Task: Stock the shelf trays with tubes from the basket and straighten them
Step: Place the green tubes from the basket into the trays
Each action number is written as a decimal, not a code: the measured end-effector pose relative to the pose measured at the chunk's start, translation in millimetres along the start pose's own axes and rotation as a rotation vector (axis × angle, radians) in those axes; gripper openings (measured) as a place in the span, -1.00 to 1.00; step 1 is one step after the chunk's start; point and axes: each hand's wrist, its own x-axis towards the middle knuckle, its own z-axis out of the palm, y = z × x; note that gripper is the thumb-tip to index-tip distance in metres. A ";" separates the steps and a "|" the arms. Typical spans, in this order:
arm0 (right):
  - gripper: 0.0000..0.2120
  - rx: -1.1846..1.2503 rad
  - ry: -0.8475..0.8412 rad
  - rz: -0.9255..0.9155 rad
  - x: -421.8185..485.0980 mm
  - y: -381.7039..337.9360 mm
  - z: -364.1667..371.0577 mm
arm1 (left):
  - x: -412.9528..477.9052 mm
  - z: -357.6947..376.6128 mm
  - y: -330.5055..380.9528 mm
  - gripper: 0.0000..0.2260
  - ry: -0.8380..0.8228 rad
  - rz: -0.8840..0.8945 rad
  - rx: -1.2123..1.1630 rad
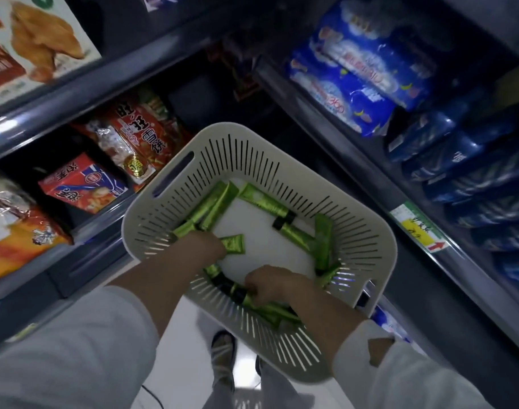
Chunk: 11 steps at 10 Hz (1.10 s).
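A cream slotted basket sits tilted in front of me, with several green tubes with black caps lying loose along its walls. My left hand reaches in at the basket's near-left side and closes on green tubes, one sticking out past the fingers. At the near wall my right hand grips another bunch of green tubes. Both sleeves are light grey. No shelf tray for tubes is clearly visible.
Dark shelves stand on both sides. Red and orange snack bags fill the left shelf, blue wrapped packs the right. A yellow-green price label sits on the right shelf edge. A sandalled foot shows on the white floor below.
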 end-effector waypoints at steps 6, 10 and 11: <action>-0.69 0.103 0.053 0.240 -14.6 18.5 -2.5 | 3.4 0.9 -0.2 -0.83 0.002 0.065 0.012; -0.79 0.252 0.446 0.286 -68.7 8.2 -31.5 | -55.8 -48.0 19.6 -0.75 0.040 0.121 0.149; -0.81 0.310 0.597 0.316 -97.2 0.1 -42.1 | -78.4 -65.0 28.6 -0.79 0.138 0.144 0.111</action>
